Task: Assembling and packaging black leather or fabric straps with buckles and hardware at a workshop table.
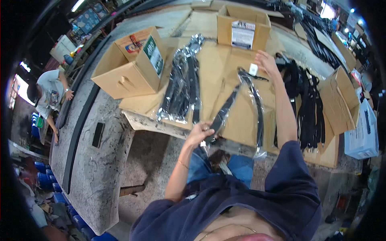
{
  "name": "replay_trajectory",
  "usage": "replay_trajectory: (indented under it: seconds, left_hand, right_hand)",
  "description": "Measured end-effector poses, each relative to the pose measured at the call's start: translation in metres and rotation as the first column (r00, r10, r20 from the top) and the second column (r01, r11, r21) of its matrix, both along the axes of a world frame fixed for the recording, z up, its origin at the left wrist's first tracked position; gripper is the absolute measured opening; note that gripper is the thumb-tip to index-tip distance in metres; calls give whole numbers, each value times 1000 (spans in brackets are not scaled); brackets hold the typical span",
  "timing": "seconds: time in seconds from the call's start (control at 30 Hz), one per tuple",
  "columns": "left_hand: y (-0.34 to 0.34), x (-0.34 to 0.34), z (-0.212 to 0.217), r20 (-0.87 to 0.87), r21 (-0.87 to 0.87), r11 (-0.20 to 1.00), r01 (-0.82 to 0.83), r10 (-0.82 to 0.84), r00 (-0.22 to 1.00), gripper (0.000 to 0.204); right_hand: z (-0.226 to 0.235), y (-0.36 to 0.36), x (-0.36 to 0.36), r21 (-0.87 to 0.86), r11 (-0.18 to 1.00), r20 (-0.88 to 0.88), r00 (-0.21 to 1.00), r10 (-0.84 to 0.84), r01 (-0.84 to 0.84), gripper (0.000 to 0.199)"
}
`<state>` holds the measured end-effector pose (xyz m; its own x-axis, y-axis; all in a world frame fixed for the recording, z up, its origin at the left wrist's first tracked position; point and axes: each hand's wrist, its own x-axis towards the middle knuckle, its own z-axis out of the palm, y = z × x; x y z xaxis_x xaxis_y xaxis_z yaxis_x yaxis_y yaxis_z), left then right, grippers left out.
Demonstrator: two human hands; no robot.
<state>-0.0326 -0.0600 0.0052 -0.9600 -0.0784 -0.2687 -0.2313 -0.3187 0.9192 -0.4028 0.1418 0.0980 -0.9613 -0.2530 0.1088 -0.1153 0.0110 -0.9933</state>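
Bagged blk strap (226, 108) partly hidden by L hand (200, 134), fine print on white label (243, 36) illeg.

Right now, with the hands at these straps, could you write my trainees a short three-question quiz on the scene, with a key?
1. True or false: the left hand grips a bagged strap.
2. Where does the blue bin stand? A: left of both hands. B: between the hands. C: right of both hands.
3. Fill in: the hand farther from the wearer's torso is the ____ hand.

Key: 1. True. 2. C. 3. Right.
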Motion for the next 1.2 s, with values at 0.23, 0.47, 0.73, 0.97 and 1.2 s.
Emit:
replay_trajectory:
  seconds: [0.23,0.47,0.73,0.97,1.2]
  left_hand:
    - [0,-12,0,63,-173,974,145,-136,989,35]
    - [20,4,17,110,-230,966,121,-98,989,14]
    - [44,12,-11,81,-297,937,182,-166,983,21]
    - [34,2,-30,81,-281,959,-15,39,996,25]
    - [24,-21,-14,-170,-844,497,-200,105,980,31]
  right_hand:
    - [-104,48,72,487,862,-237,971,-26,142,49]
    - [-102,5,-20,277,960,461,871,-168,39,87]
    - [-134,8,-141,-86,857,563,685,463,-508,8]
    - [-87,-70,-130,-116,989,102,989,104,-92,58]
    - [-135,-48,-87,605,785,-245,969,30,129,33]
